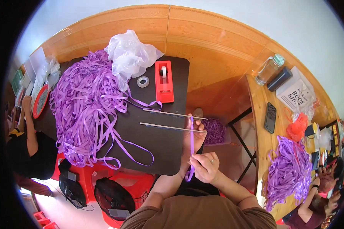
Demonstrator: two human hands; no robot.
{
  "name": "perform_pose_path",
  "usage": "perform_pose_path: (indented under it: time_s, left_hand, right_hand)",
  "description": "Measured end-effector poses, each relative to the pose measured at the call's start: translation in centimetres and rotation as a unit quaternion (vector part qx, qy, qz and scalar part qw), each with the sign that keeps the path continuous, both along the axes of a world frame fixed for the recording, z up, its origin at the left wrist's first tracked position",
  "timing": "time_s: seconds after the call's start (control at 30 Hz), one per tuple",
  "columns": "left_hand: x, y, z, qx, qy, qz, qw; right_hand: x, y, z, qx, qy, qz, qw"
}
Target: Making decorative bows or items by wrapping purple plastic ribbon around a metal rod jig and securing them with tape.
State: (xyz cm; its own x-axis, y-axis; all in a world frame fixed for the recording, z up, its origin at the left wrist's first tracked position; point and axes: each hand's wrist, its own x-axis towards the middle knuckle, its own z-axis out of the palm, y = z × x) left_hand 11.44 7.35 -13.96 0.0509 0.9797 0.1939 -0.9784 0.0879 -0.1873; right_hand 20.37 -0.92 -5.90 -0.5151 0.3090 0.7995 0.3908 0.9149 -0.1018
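Still early, we judge: our hands, left (193, 134) and right (204, 166), pinch one thin purple ribbon strip (192, 147) at the black table (168, 152) edge; the big tangled purple ribbon heap (86, 110) lies unworked.

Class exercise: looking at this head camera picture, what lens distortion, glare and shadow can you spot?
Head view: fisheye bends the wooden wall panel into an arc and blackens the corners; daylight is soft, with glare on the clear plastic bag; sharp around the purple ribbon between both hands, shadowed under the dark table.
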Motion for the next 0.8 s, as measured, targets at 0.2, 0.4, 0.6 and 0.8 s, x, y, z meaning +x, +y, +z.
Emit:
perform_pose_path:
  time_s: [0.2,0.4,0.6,0.8]
  left_hand:
    - [-0.2,-0.1,0.9,-0.026,-0.005,-0.013,1.0]
    - [-0.4,-0.1,-1.8,-0.092,0.007,-0.054,0.994]
    - [-0.4,-0.1,-1.2,-0.124,0.043,-0.008,0.991]
    - [0.6,-0.1,-1.9,-0.223,0.113,0.045,0.967]
  right_hand:
    - [-0.1,0.7,1.7,-0.021,0.004,0.011,1.0]
    - [-1.2,5.9,6.3,-0.083,0.067,0.047,0.993]
    - [-2.3,15.4,6.1,-0.429,0.142,0.085,0.888]
    - [-2.6,20.4,0.0,-0.655,0.197,0.141,0.716]
